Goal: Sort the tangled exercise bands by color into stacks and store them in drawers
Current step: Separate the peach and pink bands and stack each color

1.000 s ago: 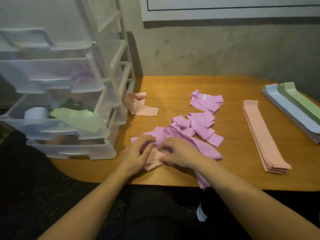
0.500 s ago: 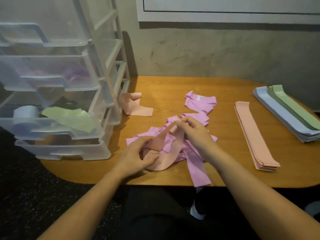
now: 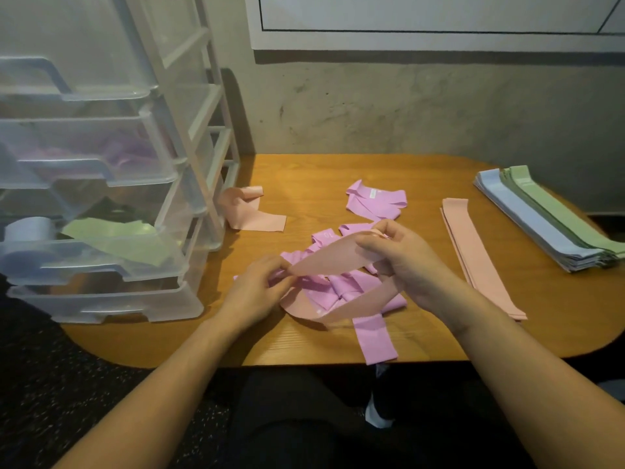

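We now have peach band (image 3: 324, 257) lifted clear of pink tangle (image 3: 341, 286) below grip; left hand (image 3: 257, 289) and right hand (image 3: 406, 258) both pinching it. Next: peach stack (image 3: 480, 258) right of grip.

Bare wooden tabletop (image 3: 422, 336) lies open right of the fingers, up to the flat peach band stack (image 3: 480, 262); leftward, the clear plastic drawer tower (image 3: 145, 198) seemingly blocks passage.

A wooden table (image 3: 338, 170) with rounded ends stands against a rough grey concrete wall (image 3: 406, 106). A white panel (image 3: 422, 15) with a thin dark line hangs above. The floor (image 3: 50, 384) is dark and speckled. Light is dim.
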